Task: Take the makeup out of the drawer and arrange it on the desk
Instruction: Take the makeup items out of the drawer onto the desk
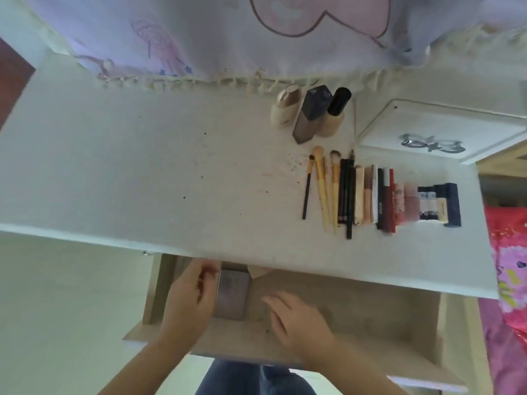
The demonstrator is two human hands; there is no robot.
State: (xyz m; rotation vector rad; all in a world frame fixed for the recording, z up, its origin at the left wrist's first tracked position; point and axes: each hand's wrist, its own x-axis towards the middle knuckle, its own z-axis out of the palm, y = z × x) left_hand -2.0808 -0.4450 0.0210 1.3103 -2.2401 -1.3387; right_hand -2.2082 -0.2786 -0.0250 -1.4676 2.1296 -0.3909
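The drawer point(370, 315) stands pulled out under the white desk point(142, 166). Inside it, at the left, lies a grey-mauve rectangular palette point(232, 295), partly hidden under the desk edge. My left hand point(189, 297) grips the palette's left side with curled fingers. My right hand point(296, 317) hovers in the drawer just right of the palette, fingers relaxed, holding nothing. On the desk at the right lie a row of brushes and pencils point(330, 189), a row of lipsticks and tubes point(405, 201), and three foundation bottles point(310, 112).
A white box with a silver bow point(439, 132) sits at the desk's far right. A fringed lilac cloth point(228, 38) hangs along the back. A pink and red blanket point(507, 266) is beyond the desk's right end. My jeans point(251, 377) show below the drawer.
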